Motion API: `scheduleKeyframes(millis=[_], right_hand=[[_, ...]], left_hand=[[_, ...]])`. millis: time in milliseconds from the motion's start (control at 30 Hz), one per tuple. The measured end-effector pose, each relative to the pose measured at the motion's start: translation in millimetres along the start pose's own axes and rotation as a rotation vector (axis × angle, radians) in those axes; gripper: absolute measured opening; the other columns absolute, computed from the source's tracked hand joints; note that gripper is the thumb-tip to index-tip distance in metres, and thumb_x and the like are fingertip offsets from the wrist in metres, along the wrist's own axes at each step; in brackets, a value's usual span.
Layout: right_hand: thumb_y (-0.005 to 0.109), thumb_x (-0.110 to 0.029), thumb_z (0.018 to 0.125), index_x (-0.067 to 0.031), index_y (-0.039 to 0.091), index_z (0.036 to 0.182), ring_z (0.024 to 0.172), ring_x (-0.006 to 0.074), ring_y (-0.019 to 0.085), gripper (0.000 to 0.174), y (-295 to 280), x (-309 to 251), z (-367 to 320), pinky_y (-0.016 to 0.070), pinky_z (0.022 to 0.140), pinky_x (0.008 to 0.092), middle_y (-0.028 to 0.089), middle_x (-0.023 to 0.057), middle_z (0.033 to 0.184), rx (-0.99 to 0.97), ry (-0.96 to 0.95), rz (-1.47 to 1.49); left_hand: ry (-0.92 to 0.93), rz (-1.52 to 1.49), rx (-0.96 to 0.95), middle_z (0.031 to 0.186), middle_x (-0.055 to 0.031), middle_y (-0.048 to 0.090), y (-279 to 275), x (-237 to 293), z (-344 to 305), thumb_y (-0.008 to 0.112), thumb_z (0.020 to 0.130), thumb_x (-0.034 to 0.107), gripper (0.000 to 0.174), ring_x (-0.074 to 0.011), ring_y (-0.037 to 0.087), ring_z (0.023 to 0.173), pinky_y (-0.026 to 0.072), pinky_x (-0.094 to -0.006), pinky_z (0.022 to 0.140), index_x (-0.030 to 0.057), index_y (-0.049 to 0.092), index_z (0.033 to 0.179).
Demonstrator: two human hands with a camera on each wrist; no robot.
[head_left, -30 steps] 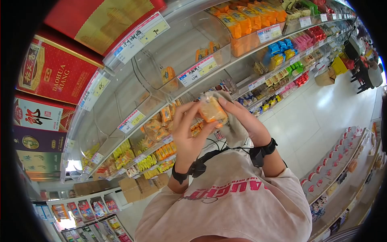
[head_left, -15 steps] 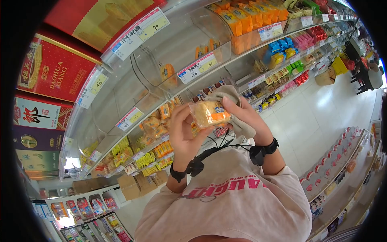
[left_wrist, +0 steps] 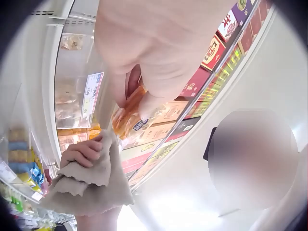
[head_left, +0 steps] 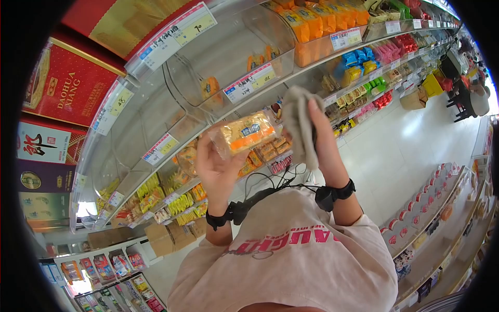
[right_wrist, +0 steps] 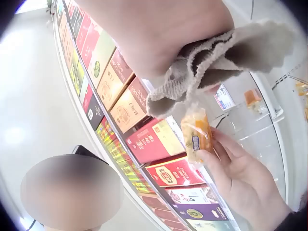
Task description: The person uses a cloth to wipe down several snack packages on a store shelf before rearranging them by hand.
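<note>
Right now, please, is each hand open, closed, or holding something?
Left hand: closed, holding a wrapped snack pack.
Right hand: closed, holding a grey cloth.

It's a shop (price tags (head_left: 252, 83) line the shelves (head_left: 208, 57)).

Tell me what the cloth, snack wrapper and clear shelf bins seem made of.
Cloth: soft, matte fabric, judging by its folds and fuzzy edges. Snack wrapper: probably glossy plastic film, transparent and wrinkled. Clear shelf bins: likely rigid, glossy plastic; transparent, with glinting edges.
</note>
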State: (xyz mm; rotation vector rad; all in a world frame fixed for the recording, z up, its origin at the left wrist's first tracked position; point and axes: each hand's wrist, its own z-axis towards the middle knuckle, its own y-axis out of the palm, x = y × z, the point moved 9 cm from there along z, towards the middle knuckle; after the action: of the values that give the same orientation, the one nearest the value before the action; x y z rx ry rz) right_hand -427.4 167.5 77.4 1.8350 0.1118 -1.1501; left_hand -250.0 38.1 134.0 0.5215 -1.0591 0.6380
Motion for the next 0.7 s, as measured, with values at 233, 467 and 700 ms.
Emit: scheduleKeyframes(millis=[233, 467, 700], right_hand=[[0.068, -0.036, 0.102, -0.0015, 0.055, 0.132, 0.076, 0.0066, 0.060, 0.048, 30.5, 1.0, -24.7, 0.0498, 0.066, 0.0239, 0.063, 0.0018, 0.097, -0.191, -0.072, -0.233], [0.070, -0.021, 0.099, 0.0008, 0.057, 0.127, 0.090, 0.0098, 0.062, 0.038, 23.5, -1.4, -28.2, 0.0512, 0.079, 0.0266, 0.066, 0.0029, 0.102, -0.148, -0.167, -0.291], [0.069, -0.015, 0.098, 0.0015, 0.058, 0.125, 0.095, 0.0106, 0.062, 0.033, 26.1, -14.9, -34.4, 0.0504, 0.081, 0.0269, 0.067, 0.0052, 0.107, -0.151, -0.527, -0.551]], left_hand=[[0.002, 0.005, -0.166, 0.142, -0.0180, 0.054, 17.6, -0.8, -0.7, 0.074, 0.084, -0.012, 0.063, -0.0283, 0.055, 0.132, 0.0500, -0.0419, 0.108, 0.0010, 0.047, 0.139], [-0.042, -0.138, -0.111, 0.146, -0.0170, 0.054, 23.4, -3.1, -2.4, 0.071, 0.093, 0.000, 0.060, -0.0233, 0.058, 0.128, 0.0460, -0.0383, 0.110, -0.0049, 0.045, 0.147], [-0.204, -0.197, -0.011, 0.139, -0.0138, 0.061, 15.2, -17.7, 5.4, 0.069, 0.096, 0.004, 0.048, -0.0169, 0.059, 0.122, 0.0458, -0.0314, 0.105, -0.0058, 0.056, 0.141]])
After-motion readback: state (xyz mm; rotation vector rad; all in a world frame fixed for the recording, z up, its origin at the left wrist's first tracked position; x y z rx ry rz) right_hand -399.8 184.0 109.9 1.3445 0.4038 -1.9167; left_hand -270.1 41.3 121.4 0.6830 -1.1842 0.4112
